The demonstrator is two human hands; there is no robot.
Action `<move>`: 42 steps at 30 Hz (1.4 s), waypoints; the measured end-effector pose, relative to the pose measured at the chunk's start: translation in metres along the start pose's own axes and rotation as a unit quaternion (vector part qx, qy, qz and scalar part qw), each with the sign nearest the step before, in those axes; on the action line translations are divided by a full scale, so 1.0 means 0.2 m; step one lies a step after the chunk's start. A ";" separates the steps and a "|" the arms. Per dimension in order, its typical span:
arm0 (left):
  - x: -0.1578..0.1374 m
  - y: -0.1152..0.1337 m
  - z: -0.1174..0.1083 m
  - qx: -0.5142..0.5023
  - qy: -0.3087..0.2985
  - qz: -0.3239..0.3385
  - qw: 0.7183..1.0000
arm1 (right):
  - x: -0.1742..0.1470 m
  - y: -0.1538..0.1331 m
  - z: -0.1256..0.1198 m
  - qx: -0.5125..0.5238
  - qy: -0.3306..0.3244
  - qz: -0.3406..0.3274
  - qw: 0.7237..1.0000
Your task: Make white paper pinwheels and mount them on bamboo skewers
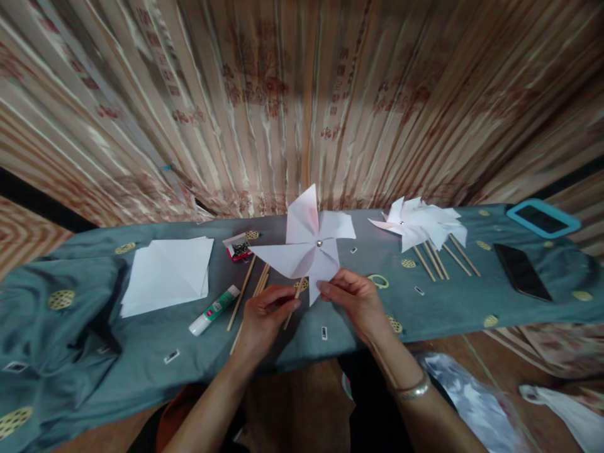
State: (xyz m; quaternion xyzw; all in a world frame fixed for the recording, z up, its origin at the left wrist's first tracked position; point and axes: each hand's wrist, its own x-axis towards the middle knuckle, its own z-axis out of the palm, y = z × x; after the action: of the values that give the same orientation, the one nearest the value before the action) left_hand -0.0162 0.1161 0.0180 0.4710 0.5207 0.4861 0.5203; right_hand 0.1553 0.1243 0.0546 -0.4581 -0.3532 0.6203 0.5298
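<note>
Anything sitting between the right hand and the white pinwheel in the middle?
Nothing visible: the right hand pinches the pinwheel directly at its lowest blade. The left hand holds a stick to the left of that blade, not between them.

The pinwheel (309, 255) hides the top of its stick (288, 319), and the curtain (302, 82) is cut off.

I see the left hand (265, 314) on a stick (301, 287), the right hand (357, 303) on the pinwheel's (302, 223) lowest blade (314, 290). Paper sheets (165, 274) lie toward the table's (302, 349) left end.
</note>
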 end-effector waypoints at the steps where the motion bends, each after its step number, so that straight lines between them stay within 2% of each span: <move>1: 0.00 0.00 0.00 -0.002 -0.005 0.000 1.000 | 0.00 0.01 0.01 0.005 -0.003 0.006 1.000; 4: -0.01 0.01 0.00 0.001 -0.027 0.008 1.000 | -0.02 0.02 0.05 0.020 -0.027 0.019 0.999; 7: -0.01 0.03 0.00 0.018 -0.035 0.002 0.999 | -0.04 0.02 0.08 0.014 -0.094 0.033 0.995; 10: -0.01 0.04 -0.01 0.012 -0.034 -0.013 0.999 | -0.07 -0.01 0.06 -0.016 -0.172 0.055 0.983; 12: -0.01 0.03 -0.01 0.008 -0.033 -0.018 0.999 | -0.08 -0.05 0.01 -0.039 -0.189 0.057 0.979; 14: 0.00 0.01 -0.02 0.008 -0.030 -0.031 0.999 | -0.08 -0.10 -0.05 -0.059 -0.159 0.027 0.985; 17: -0.01 -0.02 -0.03 0.006 -0.038 -0.050 0.998 | -0.04 -0.17 -0.16 -0.031 -0.020 -0.090 0.995; 20: -0.01 -0.03 -0.03 -0.006 -0.055 -0.057 0.997 | 0.00 -0.18 -0.23 -0.009 0.122 -0.175 0.977; 22: -0.02 -0.03 -0.02 -0.010 -0.060 -0.056 0.997 | 0.02 -0.16 -0.25 -0.021 0.165 -0.200 0.966; 29: -0.01 -0.04 -0.02 0.015 -0.049 -0.044 0.998 | 0.03 -0.10 -0.24 -0.074 0.143 -0.184 0.970; 37: 0.00 0.00 -0.03 0.024 -0.008 -0.020 0.999 | 0.02 -0.09 -0.21 -0.048 0.121 -0.131 0.983; 42: 0.00 0.04 -0.02 0.013 -0.007 0.000 1.000 | 0.00 -0.08 -0.16 -0.029 0.101 -0.088 0.991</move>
State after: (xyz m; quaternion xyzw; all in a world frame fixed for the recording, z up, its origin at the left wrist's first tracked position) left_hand -0.0207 0.1165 0.0257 0.4806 0.5234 0.4764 0.5178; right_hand 0.1910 0.1260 0.0591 -0.5011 -0.3547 0.5109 0.6017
